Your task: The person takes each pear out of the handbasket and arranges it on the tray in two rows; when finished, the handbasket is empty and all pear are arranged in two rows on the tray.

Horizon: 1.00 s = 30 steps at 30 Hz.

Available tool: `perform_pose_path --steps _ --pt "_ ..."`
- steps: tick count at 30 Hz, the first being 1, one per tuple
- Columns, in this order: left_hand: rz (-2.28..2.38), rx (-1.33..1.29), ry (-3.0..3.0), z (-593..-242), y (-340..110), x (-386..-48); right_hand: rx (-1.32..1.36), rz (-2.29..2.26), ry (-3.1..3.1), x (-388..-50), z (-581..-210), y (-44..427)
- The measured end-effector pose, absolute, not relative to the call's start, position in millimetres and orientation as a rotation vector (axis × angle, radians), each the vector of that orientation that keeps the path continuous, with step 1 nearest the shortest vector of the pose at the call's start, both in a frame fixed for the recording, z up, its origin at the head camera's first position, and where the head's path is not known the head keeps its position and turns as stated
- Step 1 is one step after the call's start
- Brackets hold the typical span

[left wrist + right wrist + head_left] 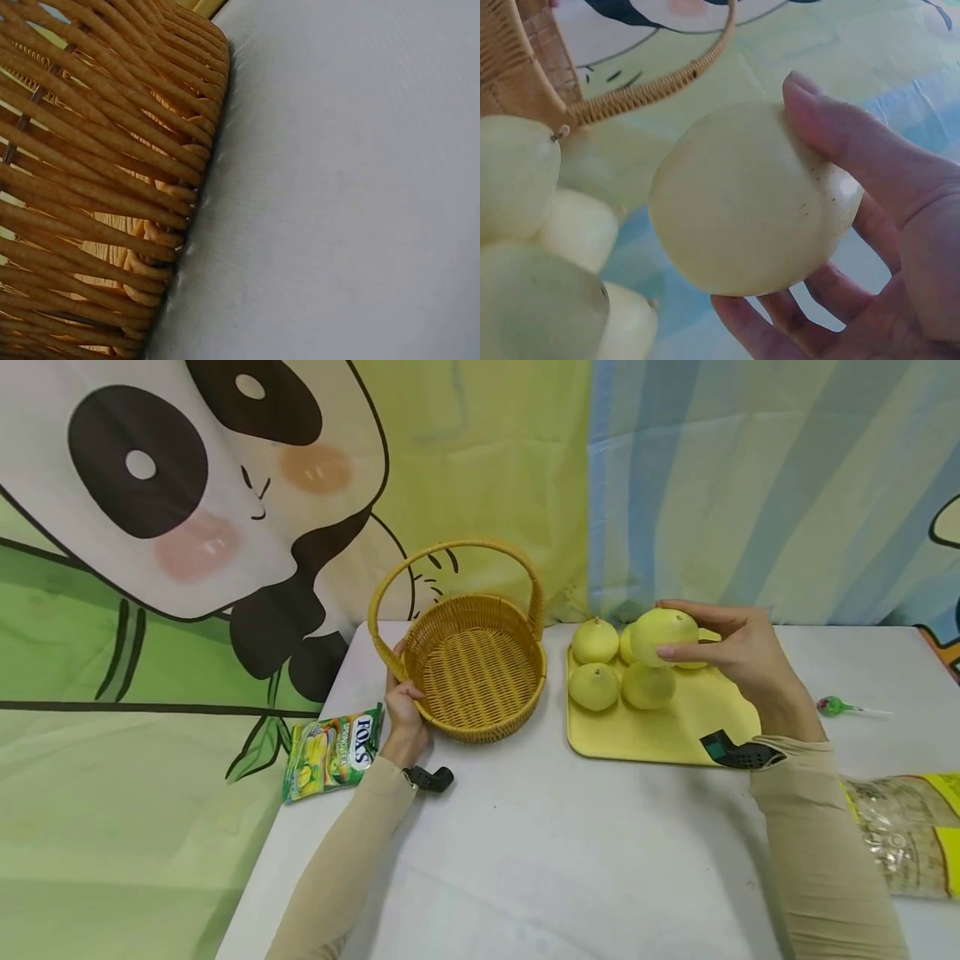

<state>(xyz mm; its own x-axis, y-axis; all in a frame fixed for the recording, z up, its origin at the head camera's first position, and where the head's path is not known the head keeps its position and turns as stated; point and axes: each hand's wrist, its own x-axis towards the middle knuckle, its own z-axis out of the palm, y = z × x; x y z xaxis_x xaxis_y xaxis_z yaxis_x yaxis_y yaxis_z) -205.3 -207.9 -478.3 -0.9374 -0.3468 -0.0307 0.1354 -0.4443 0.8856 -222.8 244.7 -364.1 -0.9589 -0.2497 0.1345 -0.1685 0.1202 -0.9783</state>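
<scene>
My right hand holds a round pale yellow-green fruit, which looks like a small melon, between thumb and fingers. It is above the yellow tray, over several more such fruits. Across the table my left hand grips the left side of a woven basket, near the foot of its tall handle, thumb to the front. Nothing lies on the basket's visible floor. The left wrist view shows only the basket's woven side and the table; the left fingers are mostly hidden behind the basket.
A green FOX'S candy bag lies left of the basket. To the tray's right are a lollipop and a clear bag with yellow parts. A panda-print curtain hangs along the table's back edge.
</scene>
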Motion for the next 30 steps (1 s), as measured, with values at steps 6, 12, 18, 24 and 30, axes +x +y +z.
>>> perform_pose_path --steps 6,12,18,24,30 --pt "-2.435 0.302 -1.478 -476.8 -208.3 -204.7 -0.149 -1.805 2.526 -214.3 -374.9 276.7" --pt "-2.395 0.347 -1.52 -476.9 -207.2 -203.7 0.04 -1.728 2.556 -209.7 -391.3 298.0" --pt "-2.375 0.364 -1.547 -478.0 -206.5 -203.7 0.14 -1.665 2.495 -210.1 -405.8 307.2" --pt "-2.364 0.352 -1.566 -478.3 -207.2 -202.8 0.193 -1.589 2.468 -212.0 -420.1 309.8" --pt "-2.376 0.328 -1.563 -479.9 -208.1 -203.4 0.18 -1.565 2.473 -211.3 -432.9 310.8"
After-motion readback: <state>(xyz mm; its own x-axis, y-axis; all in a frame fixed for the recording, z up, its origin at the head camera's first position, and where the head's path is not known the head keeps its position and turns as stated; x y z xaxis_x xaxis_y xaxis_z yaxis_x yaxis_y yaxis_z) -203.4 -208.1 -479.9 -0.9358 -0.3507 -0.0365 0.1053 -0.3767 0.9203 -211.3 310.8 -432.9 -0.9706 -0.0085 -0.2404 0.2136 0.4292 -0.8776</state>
